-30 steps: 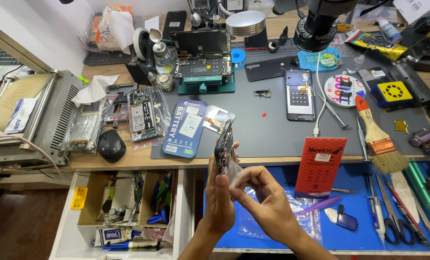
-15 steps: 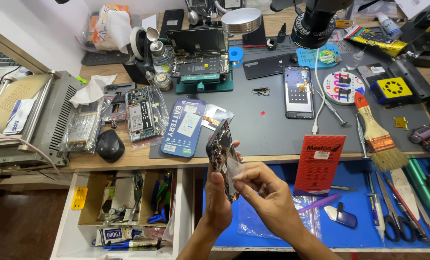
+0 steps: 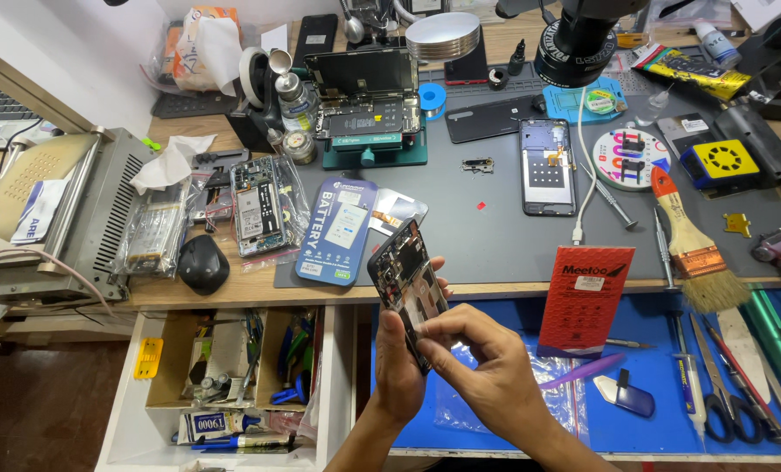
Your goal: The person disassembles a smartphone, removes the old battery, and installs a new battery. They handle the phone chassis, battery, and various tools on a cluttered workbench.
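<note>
While left hand (image 3: pixel 397 367) wraps opened phone (image 3: pixel 408 284) from behind, holding it tilted above near counter (image 3: pixel 504 218) edge, right hand (image 3: pixel 487 376) pinches fingertips together on phone's lower half. Blue battery pack (image 3: pixel 336 229) just far-left, red box (image 3: pixel 585 297) right.

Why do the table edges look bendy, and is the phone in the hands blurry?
Head view: its wide lens bows straight lines near the borders, like the wooden desk edge. The opened phone held by the left hand and right hand looks sharp; lighting is bright and even, with soft shadows.
</note>
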